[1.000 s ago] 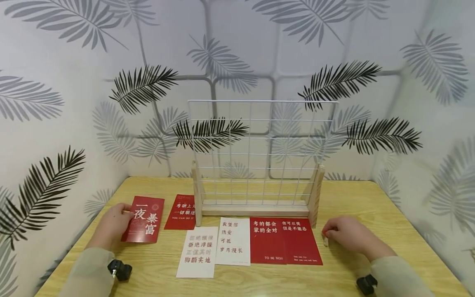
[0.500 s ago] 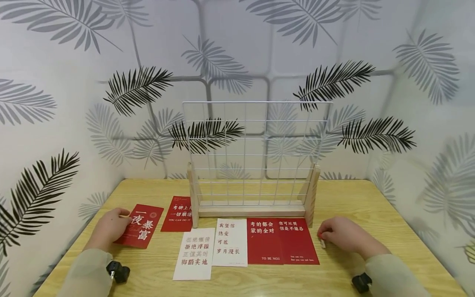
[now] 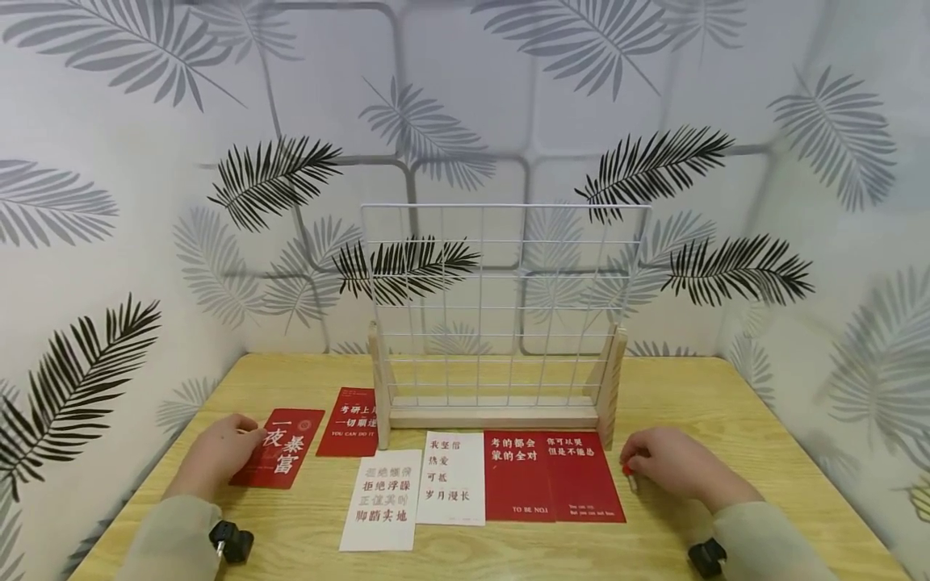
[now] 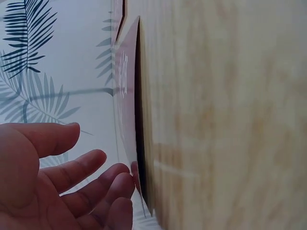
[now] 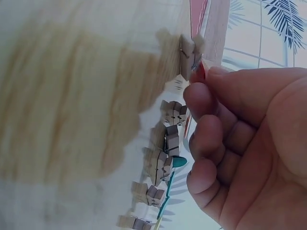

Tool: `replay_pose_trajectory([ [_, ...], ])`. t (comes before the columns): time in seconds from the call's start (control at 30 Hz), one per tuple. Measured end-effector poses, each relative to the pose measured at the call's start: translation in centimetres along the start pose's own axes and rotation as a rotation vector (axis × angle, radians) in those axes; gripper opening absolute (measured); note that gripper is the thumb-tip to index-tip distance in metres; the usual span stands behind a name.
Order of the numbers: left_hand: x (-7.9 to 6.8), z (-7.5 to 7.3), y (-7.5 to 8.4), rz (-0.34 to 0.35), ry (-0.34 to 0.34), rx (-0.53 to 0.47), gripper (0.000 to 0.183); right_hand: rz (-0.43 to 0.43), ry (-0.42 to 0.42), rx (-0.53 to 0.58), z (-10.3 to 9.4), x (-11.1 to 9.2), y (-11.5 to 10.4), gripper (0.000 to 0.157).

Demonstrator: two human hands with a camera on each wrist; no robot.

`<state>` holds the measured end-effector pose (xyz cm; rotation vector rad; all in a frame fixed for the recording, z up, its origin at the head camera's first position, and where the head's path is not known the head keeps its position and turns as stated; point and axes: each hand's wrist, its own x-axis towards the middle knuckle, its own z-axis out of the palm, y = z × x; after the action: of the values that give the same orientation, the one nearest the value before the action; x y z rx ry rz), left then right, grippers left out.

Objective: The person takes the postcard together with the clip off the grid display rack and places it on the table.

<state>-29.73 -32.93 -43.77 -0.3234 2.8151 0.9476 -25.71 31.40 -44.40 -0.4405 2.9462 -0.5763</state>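
My left hand [image 3: 218, 453] is at the left edge of a red card [image 3: 286, 444] with white Chinese characters. In the left wrist view the fingers [image 4: 123, 187] are relaxed at the card's edge, the thumb apart from them, and one side of the card stands off the wood. At the right, my right hand [image 3: 672, 461] pinches a small wooden clothespin [image 5: 186, 53] with a red ornament between thumb and index finger. It is held low over the table, right of a red card [image 3: 584, 484]. More clothespins [image 5: 172, 139] lie past it in the right wrist view, one with a green ornament.
A white wire grid [image 3: 501, 307] stands upright on a wooden base [image 3: 494, 418]. Before it lie two white cards [image 3: 378, 504] and another red card [image 3: 517, 476]. One more red card [image 3: 349, 424] lies partly behind the grid's left foot. Patterned walls enclose the table [image 3: 465, 557].
The card by my left hand has come down nearer the table and slightly turned, and the left fingers have shifted along its edge. My right hand keeps the clothespin almost in place.
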Motion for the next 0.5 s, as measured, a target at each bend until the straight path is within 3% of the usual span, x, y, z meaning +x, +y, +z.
replay_pose_trajectory([
  [0.23, -0.8, -0.1, 0.9, 0.041, 0.043, 0.077, 0.054, 0.029, 0.096, 0.008, -0.6, -0.2, -0.2, 0.009],
  [0.33, -1.1, 0.2, 1.6, 0.098, 0.073, 0.123, 0.055, 0.051, 0.145, 0.015, -1.0, -0.6, 0.0, 0.011],
  [0.5, -2.3, 0.8, 3.3, 0.208, 0.134, 0.175, 0.064, -0.013, 0.256, -0.016, -1.6, -1.0, -0.1, 0.012],
])
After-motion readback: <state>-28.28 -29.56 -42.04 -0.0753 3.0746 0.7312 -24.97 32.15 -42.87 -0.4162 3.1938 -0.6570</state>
